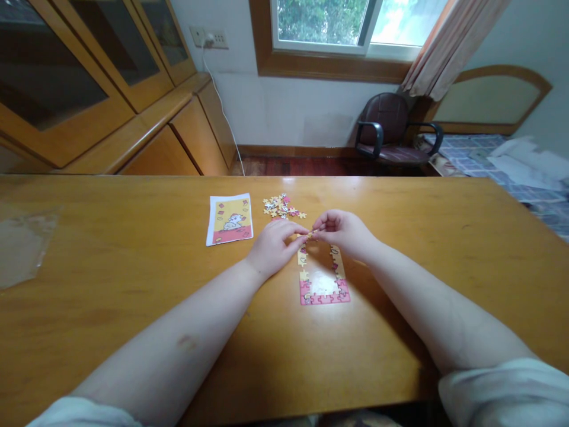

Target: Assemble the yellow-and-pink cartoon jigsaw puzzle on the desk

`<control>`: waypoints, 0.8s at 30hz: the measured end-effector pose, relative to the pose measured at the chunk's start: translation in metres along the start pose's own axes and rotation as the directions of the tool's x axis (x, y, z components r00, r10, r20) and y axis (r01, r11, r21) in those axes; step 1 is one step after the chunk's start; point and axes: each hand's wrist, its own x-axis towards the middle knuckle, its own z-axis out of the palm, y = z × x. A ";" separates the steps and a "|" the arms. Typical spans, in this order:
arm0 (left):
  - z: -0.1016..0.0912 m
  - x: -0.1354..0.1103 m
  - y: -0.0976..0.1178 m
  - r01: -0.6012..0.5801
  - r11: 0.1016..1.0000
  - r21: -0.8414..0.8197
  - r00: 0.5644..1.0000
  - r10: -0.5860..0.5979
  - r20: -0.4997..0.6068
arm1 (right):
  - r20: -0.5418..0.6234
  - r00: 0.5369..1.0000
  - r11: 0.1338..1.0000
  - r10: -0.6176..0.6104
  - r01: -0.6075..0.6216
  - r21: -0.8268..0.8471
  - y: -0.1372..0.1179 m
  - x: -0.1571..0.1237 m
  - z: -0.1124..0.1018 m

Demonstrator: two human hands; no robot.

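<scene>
A rectangular puzzle frame [324, 298] of joined pink and yellow pieces lies on the wooden table, its middle showing bare tabletop. At the frame's far edge my left hand [279, 244] and my right hand [344, 233] meet, fingertips pinched on a small yellow puzzle piece [310, 235]. Fingers partly cover that piece and the frame's top row. Just beyond my left hand sits a loose pile of puzzle pieces [278, 206], yellow, pink and white. Left of it lies a picture sheet [231, 219] with a white animal on yellow and pink.
A clear plastic bag [26, 246] rests at the table's left. Beyond the table [133, 237] stand a wooden cabinet [151, 130] on the left, a brown armchair [389, 127], and a bed [471, 148] on the right. A white cable [224, 112] hangs from the wall socket.
</scene>
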 end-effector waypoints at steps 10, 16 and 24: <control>0.001 -0.002 -0.001 0.000 1.000 0.022 1.000 0.000 -0.006 | 0.004 0.999 0.999 -0.038 0.038 -0.014 0.002 -0.003 0.006; 0.001 -0.001 0.000 0.073 0.997 -0.019 0.997 -0.073 -0.013 | 0.097 0.995 0.983 0.007 -0.024 0.181 0.007 0.005 0.001; 0.003 -0.001 -0.008 -0.083 0.996 -0.040 0.991 0.086 0.100 | 0.148 0.988 0.978 0.036 -0.065 0.197 0.013 0.008 -0.001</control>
